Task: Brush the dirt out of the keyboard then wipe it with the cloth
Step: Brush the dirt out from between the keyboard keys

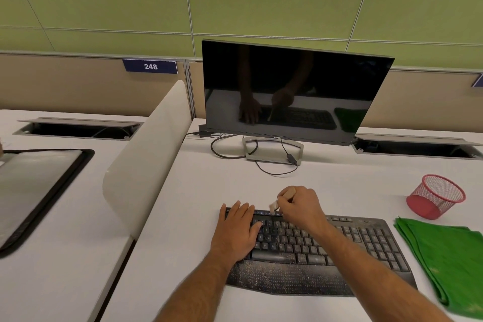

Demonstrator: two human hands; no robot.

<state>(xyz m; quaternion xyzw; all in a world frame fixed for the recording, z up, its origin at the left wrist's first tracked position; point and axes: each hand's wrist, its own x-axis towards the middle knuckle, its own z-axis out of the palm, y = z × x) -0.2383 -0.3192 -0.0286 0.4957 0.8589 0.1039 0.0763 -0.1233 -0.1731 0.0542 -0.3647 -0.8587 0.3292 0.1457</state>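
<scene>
So the left hand (236, 230) is lying flat, fingers straight, on the left end of the black keyboard (339, 251). My guess is it's there to pin the board so it doesn't skate across the white worktop (209, 185) while the brushing goes on. The right hand (300, 206) has its grip curled tight round a small wooden-handled brush (274, 205), with the pale bristles angled down onto the top key row near the left end. Starting at the back row makes sense to me, since the crumbs get dragged toward the front.

There's loads of pale grit on the keys and especially the palm rest, so I'd say brushing is barely underway. The folded green cloth (444, 256) sits untouched just right of the keyboard, parked within reach for the wipe later. A red mesh pen cup (436, 200) stands behind it, and the Dell monitor (295, 91) is dark at the back.
</scene>
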